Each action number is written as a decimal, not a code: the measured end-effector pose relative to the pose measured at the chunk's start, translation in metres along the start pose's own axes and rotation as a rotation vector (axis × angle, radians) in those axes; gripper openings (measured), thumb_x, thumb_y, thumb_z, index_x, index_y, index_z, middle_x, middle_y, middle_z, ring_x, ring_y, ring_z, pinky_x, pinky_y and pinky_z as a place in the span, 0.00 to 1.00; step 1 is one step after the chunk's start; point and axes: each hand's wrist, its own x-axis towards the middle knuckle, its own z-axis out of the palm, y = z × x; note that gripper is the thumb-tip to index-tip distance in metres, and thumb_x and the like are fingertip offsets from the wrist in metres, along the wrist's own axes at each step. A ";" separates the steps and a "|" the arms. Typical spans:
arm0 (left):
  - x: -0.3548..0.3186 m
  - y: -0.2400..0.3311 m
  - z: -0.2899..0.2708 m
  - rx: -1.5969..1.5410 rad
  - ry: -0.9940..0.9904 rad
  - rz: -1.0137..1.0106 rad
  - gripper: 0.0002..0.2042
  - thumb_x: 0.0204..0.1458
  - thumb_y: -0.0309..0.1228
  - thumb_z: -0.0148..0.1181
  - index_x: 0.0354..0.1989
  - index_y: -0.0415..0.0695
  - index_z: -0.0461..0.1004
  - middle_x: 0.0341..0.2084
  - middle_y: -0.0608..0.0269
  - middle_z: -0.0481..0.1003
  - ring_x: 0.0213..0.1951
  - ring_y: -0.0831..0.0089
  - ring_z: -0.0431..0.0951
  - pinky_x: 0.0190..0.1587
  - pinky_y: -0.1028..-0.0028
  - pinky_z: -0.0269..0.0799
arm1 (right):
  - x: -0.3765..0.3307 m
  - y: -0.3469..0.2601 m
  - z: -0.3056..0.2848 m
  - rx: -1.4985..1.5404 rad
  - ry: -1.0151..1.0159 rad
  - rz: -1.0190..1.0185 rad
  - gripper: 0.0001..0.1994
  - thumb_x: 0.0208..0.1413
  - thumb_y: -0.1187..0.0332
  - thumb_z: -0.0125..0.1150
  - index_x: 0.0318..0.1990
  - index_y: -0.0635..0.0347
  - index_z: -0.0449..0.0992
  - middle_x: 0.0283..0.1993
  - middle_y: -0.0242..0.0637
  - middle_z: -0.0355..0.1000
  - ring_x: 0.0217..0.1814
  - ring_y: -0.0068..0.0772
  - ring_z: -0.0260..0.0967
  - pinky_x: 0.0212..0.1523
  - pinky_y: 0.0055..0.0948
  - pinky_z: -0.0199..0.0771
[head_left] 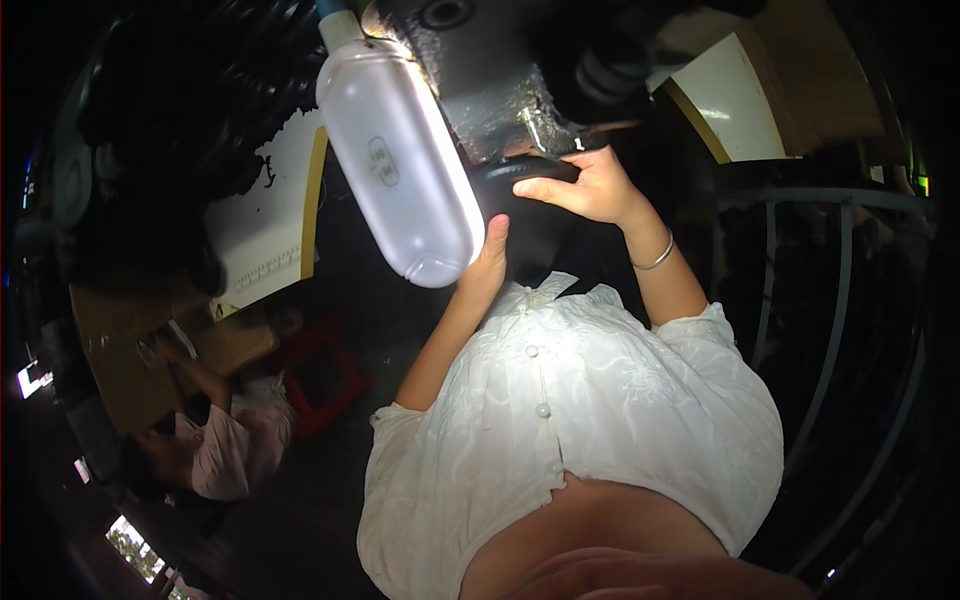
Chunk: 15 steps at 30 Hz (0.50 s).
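Observation:
A long, rounded translucent white lamp [400,165] hangs lit in front of a dark machine [490,85] with a worn, shiny metal face. My left hand [486,260] is beside the lamp's lower end, thumb pointing up. The lamp hides its other fingers, so whether they hold anything cannot be told. Under the machine's lower edge is a black curved piece [528,172] with a ribbed-looking rim. My right hand [597,188] closes on its right end, thumb along the near side and forefinger on the far side. The remaining fingers are hidden.
White boards with yellow edges stand left [270,225] and right [735,100] of the machine. At the lower left a person [235,435] sits at a brown table [120,345] near a red stool [325,370]. Grey metal rails [840,290] rise on the right.

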 end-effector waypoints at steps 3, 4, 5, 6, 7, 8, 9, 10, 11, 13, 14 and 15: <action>-0.001 -0.009 0.006 -0.011 -0.044 -0.025 0.19 0.55 0.42 0.56 0.42 0.34 0.73 0.33 0.64 0.75 0.35 0.79 0.71 0.39 0.77 0.68 | 0.006 -0.009 0.004 -0.088 0.020 0.026 0.16 0.41 0.63 0.71 0.35 0.64 0.79 0.31 0.39 0.77 0.30 0.24 0.74 0.34 0.21 0.73; 0.000 -0.005 0.007 -0.019 -0.051 -0.016 0.18 0.54 0.40 0.57 0.42 0.34 0.73 0.33 0.64 0.75 0.36 0.79 0.71 0.39 0.77 0.68 | 0.007 -0.012 0.006 -0.108 0.027 0.061 0.17 0.40 0.62 0.72 0.34 0.64 0.79 0.30 0.39 0.77 0.30 0.24 0.74 0.33 0.21 0.73; 0.002 -0.002 0.009 -0.026 -0.059 -0.005 0.17 0.54 0.38 0.58 0.42 0.34 0.73 0.33 0.64 0.75 0.36 0.79 0.71 0.39 0.78 0.68 | 0.007 -0.015 0.007 -0.129 0.032 0.096 0.17 0.39 0.61 0.73 0.34 0.65 0.79 0.30 0.39 0.77 0.29 0.25 0.74 0.33 0.21 0.73; 0.005 0.001 0.007 -0.005 -0.048 0.035 0.16 0.53 0.36 0.59 0.42 0.35 0.73 0.33 0.64 0.75 0.36 0.79 0.71 0.39 0.78 0.68 | 0.007 -0.020 0.004 -0.135 -0.011 0.119 0.17 0.37 0.64 0.73 0.35 0.63 0.78 0.33 0.38 0.76 0.33 0.27 0.74 0.36 0.22 0.73; 0.009 0.009 0.007 0.014 -0.044 0.072 0.15 0.52 0.34 0.60 0.42 0.35 0.73 0.34 0.64 0.75 0.37 0.80 0.71 0.39 0.78 0.68 | 0.004 -0.019 0.002 -0.150 -0.024 0.084 0.17 0.37 0.66 0.73 0.36 0.63 0.78 0.35 0.38 0.76 0.35 0.28 0.74 0.37 0.23 0.73; 0.010 0.021 0.007 -0.052 -0.035 0.025 0.13 0.51 0.28 0.61 0.43 0.35 0.73 0.34 0.65 0.75 0.36 0.82 0.71 0.40 0.80 0.67 | 0.001 -0.015 -0.002 -0.165 -0.038 0.048 0.17 0.36 0.68 0.73 0.37 0.62 0.78 0.36 0.38 0.76 0.37 0.28 0.74 0.39 0.23 0.73; 0.012 0.024 0.002 0.070 0.003 0.062 0.12 0.49 0.24 0.61 0.43 0.36 0.74 0.36 0.62 0.76 0.38 0.78 0.73 0.42 0.79 0.68 | -0.002 -0.011 -0.005 -0.181 -0.052 0.012 0.18 0.36 0.70 0.73 0.38 0.61 0.77 0.38 0.37 0.75 0.39 0.29 0.74 0.40 0.24 0.72; 0.016 0.028 -0.001 0.188 0.031 0.205 0.12 0.47 0.22 0.61 0.42 0.37 0.75 0.36 0.61 0.76 0.40 0.74 0.74 0.44 0.77 0.68 | -0.005 -0.007 -0.010 -0.160 -0.113 0.038 0.19 0.34 0.75 0.71 0.39 0.60 0.76 0.43 0.37 0.73 0.47 0.33 0.71 0.47 0.27 0.71; 0.021 0.034 -0.004 0.305 0.060 0.349 0.12 0.45 0.21 0.62 0.41 0.39 0.76 0.37 0.59 0.77 0.42 0.70 0.75 0.46 0.75 0.69 | -0.008 -0.006 -0.010 -0.170 -0.092 0.023 0.19 0.34 0.75 0.71 0.39 0.60 0.76 0.43 0.37 0.73 0.48 0.34 0.71 0.49 0.28 0.70; 0.024 0.051 -0.009 0.462 0.074 0.445 0.13 0.41 0.22 0.62 0.39 0.42 0.78 0.38 0.60 0.77 0.45 0.64 0.74 0.52 0.71 0.63 | -0.015 -0.001 -0.009 -0.189 -0.043 -0.012 0.18 0.34 0.76 0.70 0.38 0.59 0.77 0.44 0.38 0.73 0.51 0.36 0.69 0.52 0.30 0.69; 0.026 0.054 -0.011 0.493 0.043 0.475 0.14 0.40 0.21 0.62 0.39 0.43 0.78 0.38 0.60 0.77 0.45 0.64 0.75 0.52 0.71 0.62 | -0.020 0.004 -0.007 -0.089 -0.016 0.015 0.20 0.32 0.77 0.71 0.38 0.59 0.77 0.46 0.39 0.72 0.54 0.39 0.67 0.56 0.32 0.67; 0.026 0.059 -0.013 0.529 0.020 0.503 0.15 0.38 0.21 0.62 0.39 0.44 0.78 0.37 0.61 0.77 0.44 0.65 0.75 0.52 0.72 0.61 | -0.022 0.009 -0.007 -0.078 -0.016 -0.004 0.22 0.32 0.78 0.71 0.42 0.60 0.75 0.47 0.39 0.71 0.55 0.38 0.66 0.57 0.32 0.66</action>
